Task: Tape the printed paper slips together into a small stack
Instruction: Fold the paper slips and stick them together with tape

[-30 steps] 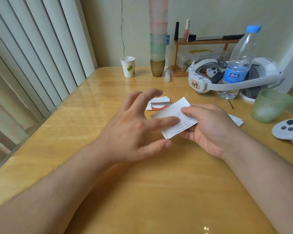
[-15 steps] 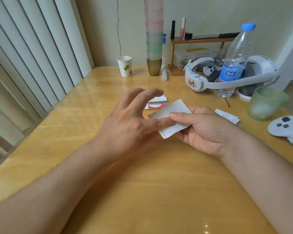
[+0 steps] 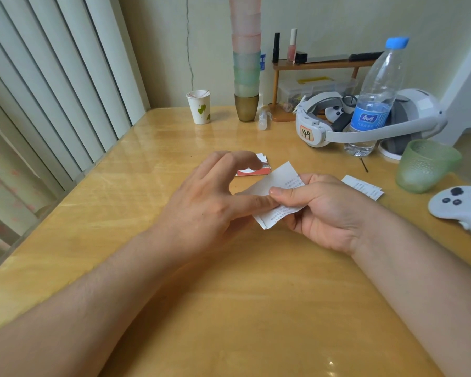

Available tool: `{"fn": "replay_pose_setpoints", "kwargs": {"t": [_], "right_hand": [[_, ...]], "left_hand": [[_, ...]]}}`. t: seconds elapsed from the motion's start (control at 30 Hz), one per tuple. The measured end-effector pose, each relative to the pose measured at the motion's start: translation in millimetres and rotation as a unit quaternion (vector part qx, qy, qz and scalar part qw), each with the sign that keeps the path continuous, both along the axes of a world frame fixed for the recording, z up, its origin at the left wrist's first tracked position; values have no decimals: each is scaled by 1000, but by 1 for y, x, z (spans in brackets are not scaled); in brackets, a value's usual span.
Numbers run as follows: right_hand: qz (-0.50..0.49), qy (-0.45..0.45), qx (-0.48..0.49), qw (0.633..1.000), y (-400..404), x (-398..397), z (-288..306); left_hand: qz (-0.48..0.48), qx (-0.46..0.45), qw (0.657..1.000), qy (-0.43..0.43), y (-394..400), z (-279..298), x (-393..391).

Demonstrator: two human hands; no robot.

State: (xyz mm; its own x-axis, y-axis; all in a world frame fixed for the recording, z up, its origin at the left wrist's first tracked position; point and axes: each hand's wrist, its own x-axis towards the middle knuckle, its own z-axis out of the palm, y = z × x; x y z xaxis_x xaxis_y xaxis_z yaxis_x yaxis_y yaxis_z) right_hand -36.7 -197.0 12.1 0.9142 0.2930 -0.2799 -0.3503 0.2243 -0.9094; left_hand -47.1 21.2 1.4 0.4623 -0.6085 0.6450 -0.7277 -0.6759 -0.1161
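The printed slip (image 3: 279, 183) lies slanted between our hands: right hand (image 3: 326, 210) pinches it (thumb on top), left hand (image 3: 215, 202) presses one finger on it, the others spread.

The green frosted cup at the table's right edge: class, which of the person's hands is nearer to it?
Right. The right hand, gripping the printed slip, lies just left of the green frosted cup; the left hand is beyond the slip, farther left.
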Motion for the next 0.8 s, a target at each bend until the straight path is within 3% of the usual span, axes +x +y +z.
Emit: {"fn": "replay_pose_setpoints", "kwargs": {"t": [0.4, 0.8], "right_hand": [[-39, 12, 69, 997, -3, -2, 12], [-74, -9, 79, 994, 1, -5, 17]], "left_hand": [[54, 13, 998, 40, 6, -4, 4], [95, 2, 993, 71, -4, -12, -7]]}}
